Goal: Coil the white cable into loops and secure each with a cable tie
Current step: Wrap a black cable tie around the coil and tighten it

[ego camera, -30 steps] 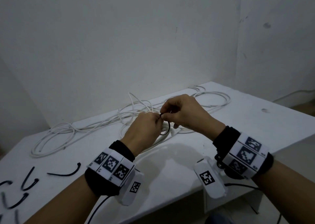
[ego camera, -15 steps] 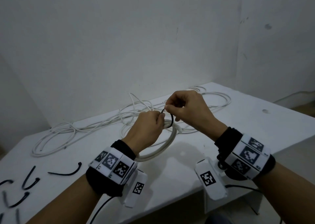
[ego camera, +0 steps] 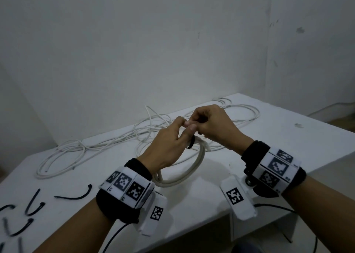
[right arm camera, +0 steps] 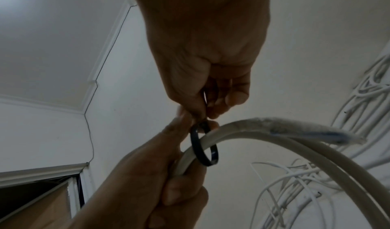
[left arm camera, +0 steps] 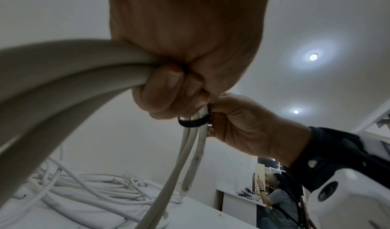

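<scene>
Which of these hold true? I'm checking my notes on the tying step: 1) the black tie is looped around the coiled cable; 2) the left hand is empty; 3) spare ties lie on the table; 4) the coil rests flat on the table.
1) True: the black cable tie rings the strands of the white cable coil.
2) False: the left hand grips the coil beside the tie.
3) True: spare black ties lie on the table to the person's left.
4) False: the coil is held up off the table, while the right hand pinches the tie.
</scene>
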{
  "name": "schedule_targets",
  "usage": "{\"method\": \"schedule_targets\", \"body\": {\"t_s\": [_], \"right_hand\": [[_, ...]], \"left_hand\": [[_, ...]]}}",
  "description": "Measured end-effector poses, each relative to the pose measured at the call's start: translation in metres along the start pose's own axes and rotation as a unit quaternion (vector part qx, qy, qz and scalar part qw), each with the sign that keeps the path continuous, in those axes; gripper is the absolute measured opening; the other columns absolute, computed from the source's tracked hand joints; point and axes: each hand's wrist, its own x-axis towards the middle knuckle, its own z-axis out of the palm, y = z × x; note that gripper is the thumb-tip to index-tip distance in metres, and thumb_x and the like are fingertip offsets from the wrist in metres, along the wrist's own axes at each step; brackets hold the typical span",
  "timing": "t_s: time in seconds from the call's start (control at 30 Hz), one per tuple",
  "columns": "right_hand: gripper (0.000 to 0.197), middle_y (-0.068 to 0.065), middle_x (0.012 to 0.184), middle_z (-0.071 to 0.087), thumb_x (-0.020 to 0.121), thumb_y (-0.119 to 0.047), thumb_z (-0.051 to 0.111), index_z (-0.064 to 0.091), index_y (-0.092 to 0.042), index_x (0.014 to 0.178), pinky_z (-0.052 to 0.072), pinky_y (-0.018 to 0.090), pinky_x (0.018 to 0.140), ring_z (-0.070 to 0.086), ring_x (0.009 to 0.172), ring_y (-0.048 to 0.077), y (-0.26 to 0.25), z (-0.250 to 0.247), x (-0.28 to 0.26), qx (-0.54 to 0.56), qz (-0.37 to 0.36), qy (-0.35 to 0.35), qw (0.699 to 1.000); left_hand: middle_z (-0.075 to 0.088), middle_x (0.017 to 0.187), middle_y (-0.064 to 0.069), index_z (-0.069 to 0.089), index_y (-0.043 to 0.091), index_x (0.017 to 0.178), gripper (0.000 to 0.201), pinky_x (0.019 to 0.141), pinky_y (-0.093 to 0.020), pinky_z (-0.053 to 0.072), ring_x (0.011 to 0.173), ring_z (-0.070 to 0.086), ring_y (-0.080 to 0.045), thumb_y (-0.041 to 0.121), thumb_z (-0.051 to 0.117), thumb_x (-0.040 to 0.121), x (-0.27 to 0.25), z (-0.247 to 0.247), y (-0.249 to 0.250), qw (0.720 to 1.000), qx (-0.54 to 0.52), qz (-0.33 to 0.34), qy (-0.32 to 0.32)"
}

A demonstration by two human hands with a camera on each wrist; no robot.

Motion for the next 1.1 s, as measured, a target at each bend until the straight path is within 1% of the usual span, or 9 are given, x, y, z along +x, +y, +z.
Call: {"method": "schedule_targets", "body": {"t_s": [0.13,0.23,0.37,0.47,0.6,0.77,0.9,0.97,1.1], "right_hand": [[0.016,0.001,0.069,0.07,0.08,-0.023,0.075,0.066,-0.018,0.068,0.055,0.032,0.068,0.066,0.067,0.014,-0.005,-0.006,0.003,0.008,-0.013,-0.001,1.0],[0.018,-0.005,0.059,0.062,0.081,-0.025,0.074,0.065,-0.015,0.069,0.043,0.014,0.055,0.053,0.052,-0.001,-0.017,-0.017,0.012,-0.04,-0.036,0.054,0.997],[0.019,0.007,0.063,0.066,0.081,-0.024,0.073,0.067,-0.009,0.072,0.045,0.022,0.05,0.053,0.05,0.008,-0.032,-0.022,0.018,-0.002,-0.047,0.089,0.995],[0.019,-0.001,0.057,0.061,0.083,-0.024,0.072,0.064,-0.009,0.074,0.04,0.013,0.044,0.052,0.042,0.003,-0.035,-0.026,0.018,0.011,-0.027,0.055,0.998],[0.022,-0.007,0.058,0.059,0.087,-0.026,0.067,0.056,-0.017,0.07,0.041,0.011,0.046,0.052,0.042,0.002,-0.041,-0.03,0.022,-0.051,-0.049,0.028,0.997],[0.021,-0.008,0.063,0.055,0.09,-0.026,0.063,0.058,-0.011,0.077,0.036,0.008,0.048,0.048,0.056,0.004,-0.046,-0.029,0.032,-0.106,-0.05,0.059,0.991],[0.023,-0.008,0.059,0.052,0.09,-0.023,0.063,0.059,-0.007,0.074,0.035,0.006,0.049,0.045,0.053,0.002,-0.052,-0.028,0.036,-0.114,-0.062,0.084,0.988],[0.025,-0.006,0.06,0.054,0.089,-0.025,0.064,0.056,-0.011,0.069,0.035,0.008,0.048,0.047,0.052,0.003,-0.051,-0.027,0.036,-0.094,-0.053,0.097,0.99],[0.026,-0.005,0.06,0.055,0.088,-0.024,0.065,0.054,-0.013,0.068,0.041,0.013,0.049,0.049,0.05,0.006,-0.052,-0.03,0.036,-0.064,-0.048,0.105,0.991]], "left_hand": [[0.056,0.051,0.021,0.053,0.024,0.103,0.021,0.037,-0.011,0.026,0.035,0.035,-0.002,0.042,0.042,0.099,-0.001,0.001,0.001,0.999,-0.026,-0.018,-0.02],[0.059,0.059,0.016,0.053,0.017,0.099,0.025,0.036,-0.013,0.027,0.035,0.035,-0.003,0.039,0.043,0.1,-0.002,0.001,0.005,0.998,-0.044,-0.029,-0.035],[0.058,0.066,0.007,0.054,0.02,0.098,0.024,0.038,-0.022,0.025,0.038,0.032,-0.01,0.042,0.044,0.098,0.002,-0.005,0.008,0.994,-0.083,-0.056,-0.036],[0.067,0.07,0.007,0.053,0.024,0.103,0.02,0.037,-0.018,0.025,0.036,0.03,-0.011,0.043,0.05,0.096,0.002,-0.008,0.008,0.992,-0.123,-0.035,-0.016],[0.045,0.044,0.008,0.06,0.019,0.09,0.022,0.038,-0.021,0.027,0.035,0.033,-0.011,0.038,0.052,0.097,-0.001,-0.007,0.007,0.987,-0.157,-0.017,0.024],[0.035,0.043,0.01,0.063,0.012,0.094,0.028,0.038,-0.019,0.023,0.035,0.027,-0.01,0.035,0.048,0.099,-0.003,-0.006,0.015,0.981,-0.193,-0.022,0.028],[0.039,0.038,0.013,0.062,0.013,0.099,0.026,0.037,-0.018,0.022,0.034,0.026,-0.008,0.034,0.047,0.1,-0.002,-0.01,0.02,0.982,-0.184,-0.025,0.022],[0.044,0.037,0.014,0.06,0.014,0.103,0.026,0.039,-0.02,0.019,0.035,0.024,-0.009,0.036,0.046,0.1,-0.004,-0.011,0.023,0.979,-0.201,-0.03,0.01],[0.035,0.04,0.01,0.062,0.017,0.097,0.025,0.041,-0.027,0.017,0.037,0.02,-0.013,0.039,0.052,0.097,-0.003,-0.01,0.022,0.971,-0.234,-0.034,-0.008]]}}
